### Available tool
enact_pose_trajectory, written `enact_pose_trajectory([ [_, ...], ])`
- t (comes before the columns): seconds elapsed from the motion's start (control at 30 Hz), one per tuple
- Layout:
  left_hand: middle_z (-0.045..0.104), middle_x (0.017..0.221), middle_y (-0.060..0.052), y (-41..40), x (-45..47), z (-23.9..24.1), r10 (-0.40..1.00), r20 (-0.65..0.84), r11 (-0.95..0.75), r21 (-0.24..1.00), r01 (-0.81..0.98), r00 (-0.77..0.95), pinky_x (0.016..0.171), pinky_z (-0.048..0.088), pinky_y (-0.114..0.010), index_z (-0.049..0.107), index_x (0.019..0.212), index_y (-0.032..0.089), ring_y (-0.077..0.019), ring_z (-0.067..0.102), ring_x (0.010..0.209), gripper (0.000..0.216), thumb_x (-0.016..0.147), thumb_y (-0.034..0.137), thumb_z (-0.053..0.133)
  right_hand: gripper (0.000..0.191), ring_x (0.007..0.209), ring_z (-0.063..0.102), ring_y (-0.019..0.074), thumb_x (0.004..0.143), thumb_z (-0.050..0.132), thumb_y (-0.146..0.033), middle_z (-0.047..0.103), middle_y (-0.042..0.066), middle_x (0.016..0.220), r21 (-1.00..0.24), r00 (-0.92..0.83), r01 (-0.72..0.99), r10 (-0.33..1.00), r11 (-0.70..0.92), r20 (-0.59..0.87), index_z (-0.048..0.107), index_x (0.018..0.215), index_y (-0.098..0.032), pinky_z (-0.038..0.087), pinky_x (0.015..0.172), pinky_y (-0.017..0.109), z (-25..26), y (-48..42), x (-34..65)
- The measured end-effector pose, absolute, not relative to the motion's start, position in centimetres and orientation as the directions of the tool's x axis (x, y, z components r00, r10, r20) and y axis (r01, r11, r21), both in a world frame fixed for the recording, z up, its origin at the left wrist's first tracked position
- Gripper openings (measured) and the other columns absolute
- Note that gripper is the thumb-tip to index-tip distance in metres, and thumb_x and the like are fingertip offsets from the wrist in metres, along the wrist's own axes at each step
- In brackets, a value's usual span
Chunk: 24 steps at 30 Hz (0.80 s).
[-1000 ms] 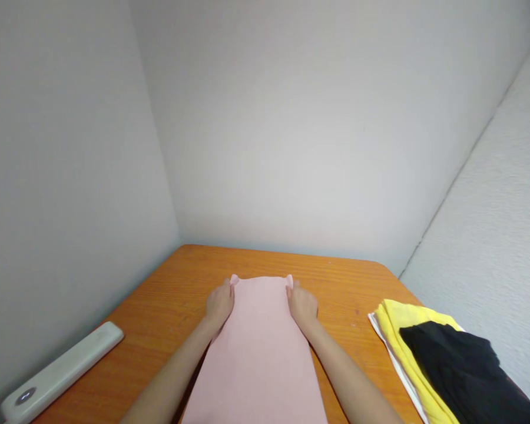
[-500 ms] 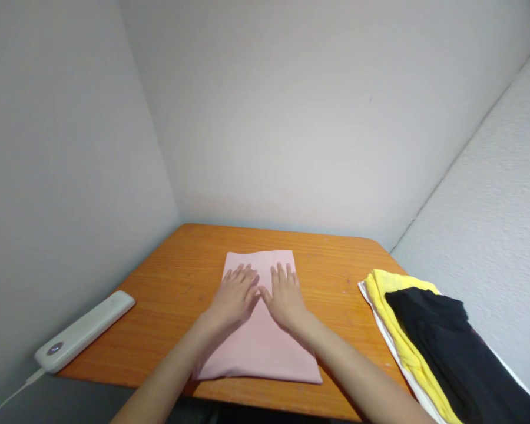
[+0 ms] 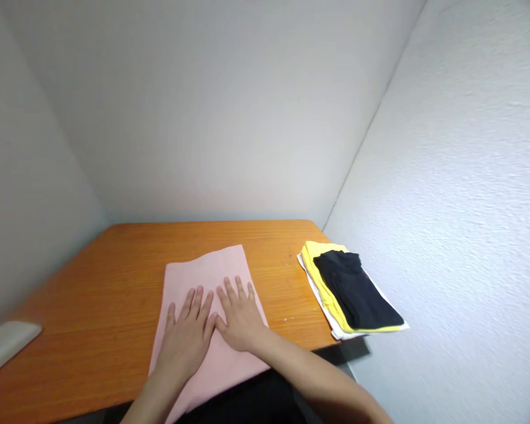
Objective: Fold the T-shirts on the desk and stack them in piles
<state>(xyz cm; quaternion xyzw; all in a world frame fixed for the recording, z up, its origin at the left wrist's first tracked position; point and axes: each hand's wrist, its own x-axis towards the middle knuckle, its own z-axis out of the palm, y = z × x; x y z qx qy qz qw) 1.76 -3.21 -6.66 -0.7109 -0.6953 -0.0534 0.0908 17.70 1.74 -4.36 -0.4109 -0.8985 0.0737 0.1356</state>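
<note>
A pink folded cloth (image 3: 209,265), perhaps a garment, lies flat on the wooden table (image 3: 128,253), its near end reaching the front edge. My left hand (image 3: 189,335) rests palm down on it, fingers spread. Beside it my right hand (image 3: 239,321) also presses flat on the pink cloth, fingers apart. The two thumbs meet or nearly meet. Neither hand grips anything. Part of the cloth is hidden under the hands and forearms.
At the table's right side lies a stack of folded clothes: a black one (image 3: 357,291) on top of a yellow one (image 3: 311,253), with white beneath. A white oblong device (image 3: 11,341) sits at the left. Walls border the table behind and on the right.
The view has turned to the right, so everything shifts left in the picture. The pink cloth lies nearer to me and slightly askew, with both hands still flat on it.
</note>
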Motion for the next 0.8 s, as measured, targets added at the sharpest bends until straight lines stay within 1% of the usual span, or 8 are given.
enact_pose_trajectory([
  [0.13,0.023,0.157,-0.009,-4.5,3.1,-6.6,0.982,0.188,-0.003,-0.094,0.996,0.021,0.113,0.009,-0.06,0.036,0.147,0.021,-0.0305,0.017,0.146,0.055,0.096,0.037,0.028,0.061,0.145,0.001,0.031,0.098,0.037,-0.048,0.015,0.008,0.158,-0.285,-0.634,0.69,0.745,0.666,0.206,0.027,0.151,-0.02,0.008,0.116,0.057,-4.2,0.6,18.9],
  [0.27,0.027,0.156,-0.014,-6.1,4.8,-5.1,0.991,0.13,0.057,-0.121,0.991,-0.041,0.11,0.015,-0.061,0.037,0.147,0.018,-0.0335,0.02,0.144,0.057,0.095,0.04,0.031,0.068,0.144,0.013,0.0289,0.093,0.049,-0.048,0.024,0.013,0.155,-0.324,-0.569,0.705,0.776,0.631,0.273,0.031,0.148,-0.011,0.017,0.117,0.049,-4.7,-0.1,20.1],
  [0.37,0.046,0.144,-0.02,-6.7,5.4,-3.3,0.996,0.082,0.052,-0.091,0.994,-0.045,0.1,0.032,-0.057,0.049,0.138,0.017,-0.0378,0.042,0.13,0.055,0.093,0.045,0.034,0.072,0.14,0.024,0.0323,0.087,0.059,-0.044,0.034,0.018,0.15,-0.328,-0.377,0.803,0.85,0.498,0.367,0.034,0.145,-0.009,0.027,0.113,0.051,-5.5,-1.8,22.3],
  [0.43,0.061,0.124,-0.018,-5.9,4.8,-2.1,0.998,0.068,-0.002,-0.043,0.999,0.005,0.091,0.041,-0.048,0.059,0.125,0.017,-0.0334,0.058,0.109,0.05,0.095,0.046,0.031,0.066,0.131,0.037,0.036,0.085,0.064,-0.043,0.045,0.02,0.139,-0.327,-0.24,0.866,0.888,0.378,0.392,0.044,0.138,-0.01,0.034,0.107,0.055,-5.9,-3.4,24.3],
  [0.5,0.064,0.114,-0.017,-3.9,3.5,-1.3,0.992,0.122,-0.01,-0.04,0.999,0.015,0.087,0.042,-0.043,0.059,0.118,0.015,-0.0313,0.06,0.101,0.047,0.094,0.045,0.032,0.058,0.121,0.046,0.0386,0.083,0.066,-0.047,0.054,0.021,0.127,-0.316,-0.153,0.905,0.911,0.285,0.383,0.053,0.126,-0.011,0.039,0.1,0.058,-6.0,-5.0,26.3],
  [0.57,0.061,0.117,-0.02,-1.2,1.8,-1.1,0.983,0.18,0.054,-0.071,0.996,-0.041,0.089,0.04,-0.044,0.055,0.121,0.009,-0.0348,0.056,0.109,0.051,0.091,0.048,0.04,0.057,0.117,0.048,0.0408,0.079,0.07,-0.053,0.057,0.021,0.12,-0.299,-0.124,0.923,0.924,0.241,0.362,0.059,0.116,-0.011,0.039,0.099,0.059,-5.9,-6.1,27.8],
  [0.7,0.062,0.119,-0.02,3.0,-1.0,-2.4,0.991,0.003,0.137,-0.025,0.99,-0.137,0.089,0.041,-0.045,0.056,0.114,0.009,-0.0367,0.054,0.114,0.059,0.083,0.058,0.047,0.067,0.118,0.046,0.0431,0.066,0.08,-0.058,0.058,0.021,0.118,-0.328,-0.135,0.916,0.947,0.232,0.293,0.061,0.11,-0.012,0.037,0.1,0.059,-6.1,-7.0,29.0],
  [0.8,0.066,0.114,-0.015,3.8,-1.7,-3.5,0.972,-0.125,0.205,0.032,0.978,-0.199,0.083,0.043,-0.043,0.06,0.1,0.015,-0.035,0.058,0.109,0.051,0.081,0.061,0.046,0.064,0.121,0.045,0.0412,0.067,0.082,-0.052,0.057,0.018,0.12,-0.394,-0.178,0.879,0.951,0.269,0.253,0.06,0.112,-0.013,0.036,0.102,0.056,-6.3,-6.8,28.8],
])
